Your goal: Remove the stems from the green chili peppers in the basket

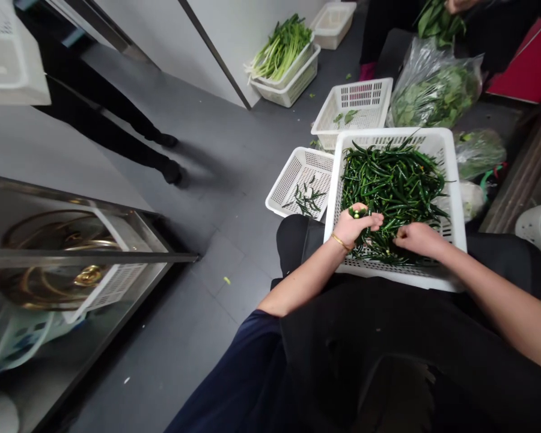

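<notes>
A white perforated basket [455, 198] rests on my lap, heaped with thin dark green chilli peppers [394, 177]. My left hand [354, 225], a gold bangle on its wrist, is closed round a small bunch of chillies at the basket's near left corner. My right hand [417, 237] lies on the chillies at the near side, fingers curled down into the pile; what they pinch is hidden. A smaller white basket [293, 183] on the floor to the left holds a few chillies or stems.
Another white basket [356, 102] with a few leaves stands beyond. A plastic bag of leafy greens [437, 90] lies at the back right. Stacked baskets of long green stalks [284, 60] sit by the wall. A person's legs [117, 126] stand at left. A steel counter [72, 264] is close on my left.
</notes>
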A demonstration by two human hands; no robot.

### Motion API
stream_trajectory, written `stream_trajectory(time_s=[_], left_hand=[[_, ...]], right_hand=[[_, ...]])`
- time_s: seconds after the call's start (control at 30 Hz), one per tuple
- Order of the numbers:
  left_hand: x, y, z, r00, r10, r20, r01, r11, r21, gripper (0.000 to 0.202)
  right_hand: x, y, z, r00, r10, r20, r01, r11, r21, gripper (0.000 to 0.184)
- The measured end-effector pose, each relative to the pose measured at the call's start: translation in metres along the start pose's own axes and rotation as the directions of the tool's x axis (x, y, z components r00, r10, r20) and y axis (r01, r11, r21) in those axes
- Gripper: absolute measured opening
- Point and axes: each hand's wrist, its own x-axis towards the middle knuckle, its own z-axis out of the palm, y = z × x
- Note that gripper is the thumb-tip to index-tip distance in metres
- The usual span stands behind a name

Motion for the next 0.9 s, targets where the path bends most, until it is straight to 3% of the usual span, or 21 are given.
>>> stream_trajectory(time_s=[0.03,0.1,0.17,0.2,0.27,0.37,0.43,0.53,0.6,0.67,0.77,0.9], left_hand=[[0.0,-0.001,0.001,1.0,-0.006,0.015,0.006,1.0,-0.019,0.044],[0.0,-0.001,0.003,1.0,0.004,0.03,-0.004,1.0,-0.009,0.041],[0.0,-0.001,0.005,0.998,0.002,0.059,-0.004,0.999,0.035,0.039],[-0.001,-0.001,0.005,0.996,-0.021,0.086,0.016,0.998,0.055,0.039],[-0.002,-0.003,0.003,0.983,-0.101,0.151,0.089,0.992,0.088,0.042],[-0.005,-0.01,-0.003,0.95,-0.226,0.216,0.201,0.971,0.132,0.047],[-0.005,-0.016,-0.008,0.94,-0.264,0.218,0.235,0.961,0.148,0.048],[-0.002,-0.02,-0.012,0.955,-0.241,0.175,0.203,0.956,0.21,0.045],[0.001,-0.02,-0.013,0.973,-0.182,0.142,0.134,0.946,0.296,0.039],[0.003,-0.021,-0.011,0.986,-0.115,0.123,0.054,0.908,0.415,0.033],[0.005,-0.024,-0.008,0.984,-0.035,0.176,-0.086,0.766,0.637,0.026],[0.003,-0.024,-0.003,0.94,-0.018,0.342,-0.278,0.541,0.794,0.019]], right_hand=[[-0.004,-0.003,-0.009,0.999,-0.035,-0.032,0.04,0.983,0.176,0.028],[-0.014,-0.01,-0.026,0.988,-0.128,-0.081,0.152,0.847,0.51,0.032],[-0.022,-0.013,-0.034,0.972,-0.213,-0.104,0.226,0.699,0.679,0.034],[-0.025,-0.013,-0.034,0.966,-0.229,-0.123,0.249,0.681,0.688,0.034],[-0.026,-0.007,-0.027,0.957,-0.238,-0.164,0.289,0.767,0.573,0.031],[-0.021,0.007,-0.009,0.944,-0.286,-0.166,0.315,0.931,0.184,0.023],[-0.016,0.013,0.003,0.957,-0.275,-0.096,0.271,0.961,-0.055,0.02],[-0.011,0.018,0.019,0.98,-0.188,0.073,0.201,0.943,-0.267,0.021],[-0.007,0.019,0.025,0.969,-0.162,0.185,0.213,0.927,-0.309,0.023],[-0.004,0.02,0.024,0.96,-0.173,0.219,0.235,0.925,-0.297,0.021],[-0.005,0.018,0.006,0.944,-0.281,0.175,0.313,0.93,-0.192,0.018],[-0.016,0.008,-0.03,0.919,-0.393,0.026,0.393,0.918,-0.048,0.026]])
